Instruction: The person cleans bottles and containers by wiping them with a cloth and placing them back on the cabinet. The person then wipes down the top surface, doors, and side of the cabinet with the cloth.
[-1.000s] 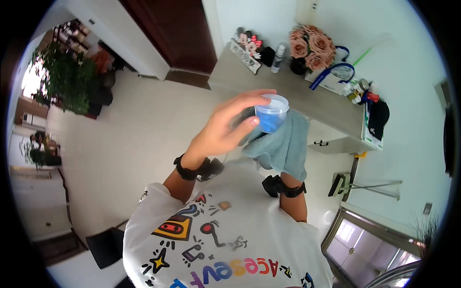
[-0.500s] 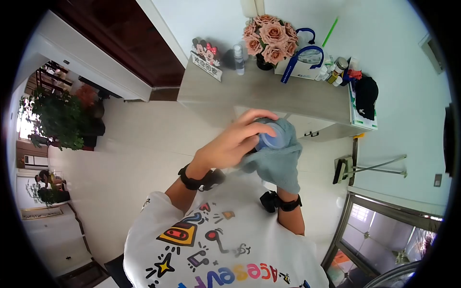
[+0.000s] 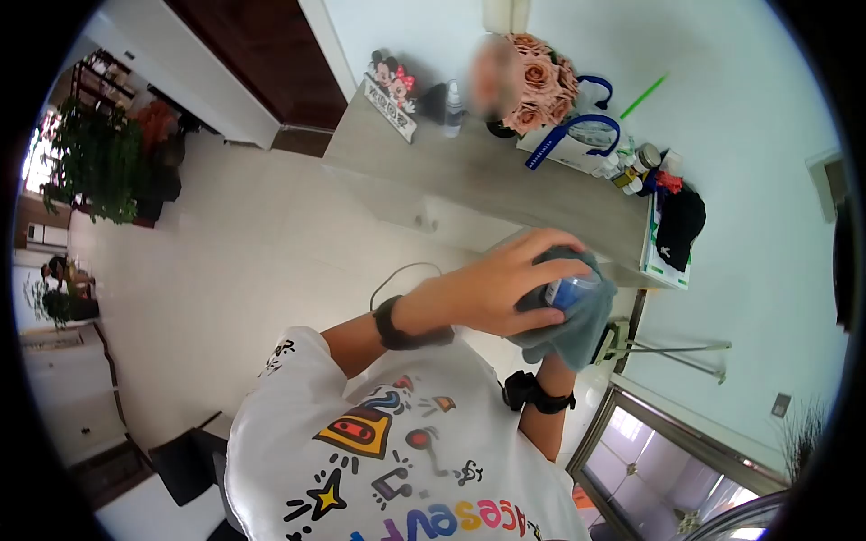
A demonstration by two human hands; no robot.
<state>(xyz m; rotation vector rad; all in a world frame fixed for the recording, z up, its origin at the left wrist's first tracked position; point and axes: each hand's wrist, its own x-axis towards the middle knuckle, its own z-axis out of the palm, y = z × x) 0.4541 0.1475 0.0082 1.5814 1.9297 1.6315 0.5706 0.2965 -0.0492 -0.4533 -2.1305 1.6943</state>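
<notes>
A translucent plastic cup (image 3: pixel 571 291), blue inside, sits wrapped in a grey-green towel (image 3: pixel 586 326), gripped from above by the left hand (image 3: pixel 503 287); the right hand is hidden under the towel, its grip impossible to tell. On the far cabinet (image 3: pixel 505 171), a spray bottle (image 3: pixel 453 114) stands left of pink roses (image 3: pixel 543 77).
</notes>
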